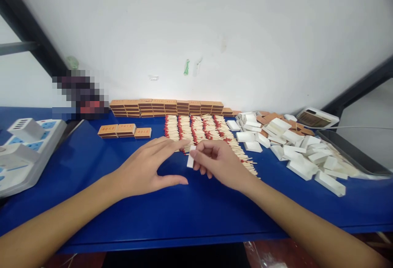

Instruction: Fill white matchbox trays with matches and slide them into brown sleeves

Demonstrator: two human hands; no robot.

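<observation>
My right hand (219,163) pinches a small white matchbox tray (190,156) just above the blue table (184,210), in front of the rows of red-tipped matches (199,131). My left hand (150,165) is open beside it, fingers stretched toward the near edge of the matches and thumb pointing at the tray. It holds nothing.
Stacked brown matchboxes (167,107) line the wall, with three more (124,130) lying to the left. A heap of white trays (294,147) and brown sleeves lies at the right, beside a dark tray (353,153) and a phone (317,117). A white power strip (24,149) sits far left.
</observation>
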